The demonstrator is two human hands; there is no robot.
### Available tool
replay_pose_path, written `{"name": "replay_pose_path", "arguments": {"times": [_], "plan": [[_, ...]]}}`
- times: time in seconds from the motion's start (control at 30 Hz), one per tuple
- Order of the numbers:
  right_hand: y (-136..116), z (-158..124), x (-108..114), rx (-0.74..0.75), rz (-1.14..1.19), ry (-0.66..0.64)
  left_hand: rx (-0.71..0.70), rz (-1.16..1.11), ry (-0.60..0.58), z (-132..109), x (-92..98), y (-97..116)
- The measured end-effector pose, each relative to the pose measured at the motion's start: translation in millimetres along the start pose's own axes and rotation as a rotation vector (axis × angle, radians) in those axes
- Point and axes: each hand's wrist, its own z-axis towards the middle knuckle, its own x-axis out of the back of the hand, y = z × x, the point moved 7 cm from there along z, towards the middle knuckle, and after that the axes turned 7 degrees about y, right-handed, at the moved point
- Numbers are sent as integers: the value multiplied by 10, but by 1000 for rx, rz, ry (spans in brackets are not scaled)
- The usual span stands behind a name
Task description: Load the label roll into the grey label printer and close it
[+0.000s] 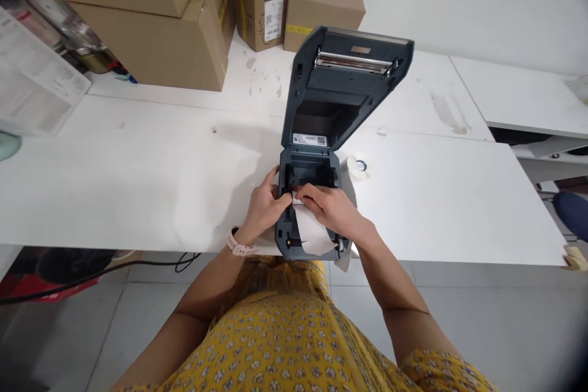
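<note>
Dark blue-grey printer (307,158) standing at the 6 o'clock edge of the white tabletop (436,196), lid (342,89) raised from a 12 o'clock hinge, tilted toward 1 o'clock, metal bar (353,63) across its inner face, white paper strip (315,231) curving from the open bay to the base's 6 o'clock end

White on white in here!

Plain white wall (459,0) at the back, and here's the long white table (114,196), worn in patches, soft light glowing on its left side! Grey tiled floor (482,309) below, white shelf unit (537,101) right.
</note>
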Motion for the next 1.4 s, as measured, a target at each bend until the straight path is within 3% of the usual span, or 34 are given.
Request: {"name": "replay_pose_path", "arguments": {"times": [0.37, 0.53, 0.67, 0.97, 1.4], "plan": [[-199, -220, 62, 214, -25, 20, -50, -1, -15, -61, 3, -1], [-164, -335, 103, 195, -2, 82, -80, 24, -25, -51, 12, 26], [-145, -363, 104, 195, -19, 59, -84, 52, -36, -43, 12, 45], [-336, -546, 113, 248, -130, 89, -58, -1, -48, -56, 5, 56], [-686, -934, -216, 130, -230, 286, -35, -77, -10, -60, -7, -17]]}}
